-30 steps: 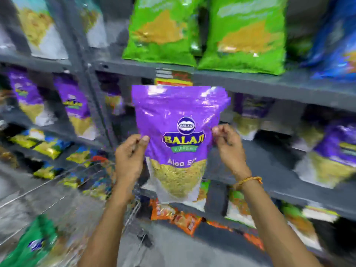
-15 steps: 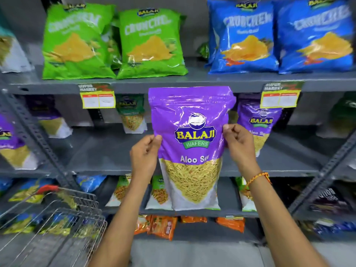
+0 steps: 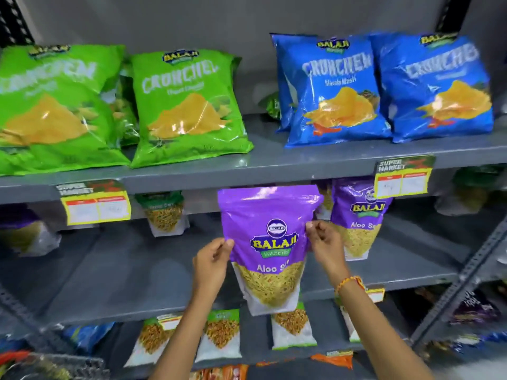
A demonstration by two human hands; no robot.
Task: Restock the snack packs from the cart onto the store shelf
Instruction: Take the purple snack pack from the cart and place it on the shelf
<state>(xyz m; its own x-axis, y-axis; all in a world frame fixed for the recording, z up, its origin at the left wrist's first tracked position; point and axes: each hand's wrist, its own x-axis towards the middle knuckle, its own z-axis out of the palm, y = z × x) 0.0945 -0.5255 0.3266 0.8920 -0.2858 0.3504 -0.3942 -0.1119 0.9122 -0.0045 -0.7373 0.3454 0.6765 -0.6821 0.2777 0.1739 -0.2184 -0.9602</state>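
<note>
Since the earlier frame, the purple Aloo Sev pack (image 3: 267,242) had travelled forward from open air toward the middle shelf (image 3: 123,272), and the view had closed in on the shelving, so that only a corner of the cart (image 3: 55,366) showed at the lower left.

Both hands held the pack upright by its side seams. The left hand (image 3: 210,266) was nearly closed, thumb and fingers pinched on the pack's left edge. The right hand (image 3: 323,239) was likewise pinched on the right edge, a beaded wristband (image 3: 349,282) on that wrist. The pack's bottom hung just past the front edge of the middle shelf; whether it touched the shelf could not be told.

Just beside it to the right, a matching purple pack (image 3: 359,215) stood near the back of the same shelf. A green-topped pack (image 3: 164,212) stood further left, also toward the back. Most of this shelf's front was bare.

The top shelf (image 3: 274,163) carried two green Crunchex bags (image 3: 186,105) toward its left end and two blue Crunchex bags (image 3: 337,89) toward its right.

Judging from this, the restock seemed to be in its early part: one pack was mid-placement, not yet released. What remained in the cart could not be made out.
</note>
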